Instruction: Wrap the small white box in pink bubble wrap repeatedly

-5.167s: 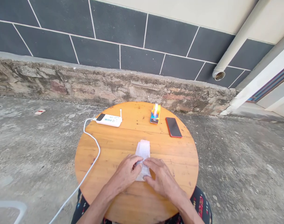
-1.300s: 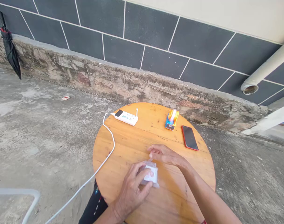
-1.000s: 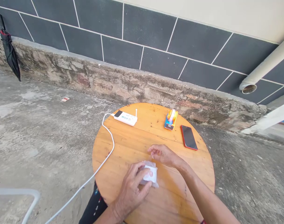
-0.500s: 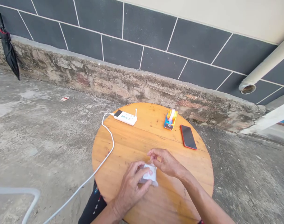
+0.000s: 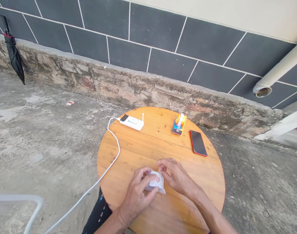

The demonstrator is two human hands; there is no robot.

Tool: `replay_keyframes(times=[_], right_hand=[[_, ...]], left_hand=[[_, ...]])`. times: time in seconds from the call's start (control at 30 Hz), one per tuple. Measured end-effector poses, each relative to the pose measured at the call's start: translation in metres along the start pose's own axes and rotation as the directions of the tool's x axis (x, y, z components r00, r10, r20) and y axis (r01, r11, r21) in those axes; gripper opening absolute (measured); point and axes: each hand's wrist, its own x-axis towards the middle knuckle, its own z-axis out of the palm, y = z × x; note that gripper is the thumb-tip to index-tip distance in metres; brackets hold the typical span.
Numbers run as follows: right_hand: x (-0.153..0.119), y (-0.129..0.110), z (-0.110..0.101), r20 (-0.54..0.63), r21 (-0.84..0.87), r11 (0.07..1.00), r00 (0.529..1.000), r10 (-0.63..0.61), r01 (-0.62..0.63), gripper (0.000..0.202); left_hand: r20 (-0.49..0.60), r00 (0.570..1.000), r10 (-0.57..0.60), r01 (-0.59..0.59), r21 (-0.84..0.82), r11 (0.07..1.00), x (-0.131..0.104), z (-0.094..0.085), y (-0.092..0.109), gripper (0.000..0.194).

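Holding the small packet (image 5: 159, 184) against the round wooden table (image 5: 138, 149), my left hand (image 5: 138, 191) is set with its fingers clamped on the work: index finger across the upper face, thumb on the near side, remaining fingers curled at the left side. The packet is located between the table's center and its near edge, well apart from the left and right edges. Its form is compact, low and roughly four-sided. The upper face is white and matte; the outer margin is paler, greyish and semi-translucent, like thin film. At the near right corner this margin projects past the white face as a loose, uneven flap. Creases show along the sides; part of the upper face is concealed by my fingers. My right hand (image 5: 177, 177) is positioned at the packet's far right corner, fingertips drawn close together; I cannot tell whether film is pinched between them. Toward the table's far edge, a white device (image 5: 131, 122) with an attached cable (image 5: 119, 146) lies on the left, and a tape dispenser (image 5: 179, 124) stands on the right. A red-rimmed phone (image 5: 198, 143) lies near the right edge.
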Motion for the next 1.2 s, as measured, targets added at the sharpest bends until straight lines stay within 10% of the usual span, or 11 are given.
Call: replay_keyframes(times=[0.33, 0.53, 0.7, 1.2], right_hand=[[-0.029, -0.018, 0.015, 0.017, -0.359, 0.905, 0.972, -0.236, 0.227, 0.030], [-0.037, 0.014, -0.001, -0.108, -0.081, 0.997, 0.994, -0.012, 0.003, 0.044], [-0.012, 0.042, 0.010, 0.092, 0.171, 0.985, 0.995, -0.034, 0.018, 0.054], [-0.051, -0.011, 0.026, -0.082, -0.065, 0.993, 0.992, 0.097, -0.102, 0.047]], left_hand=[[0.023, 0.998, -0.058, 0.060, -0.050, 0.997, 0.001, 0.000, -0.001, 0.033], [0.016, 0.997, -0.074, 0.074, -0.021, 0.997, 0.000, -0.001, 0.001, 0.027], [0.016, 0.999, -0.048, 0.048, 0.016, 0.999, 0.000, -0.001, 0.001, 0.028], [-0.007, 1.000, -0.028, 0.028, 0.037, 0.999, -0.001, 0.000, 0.001, 0.027]])
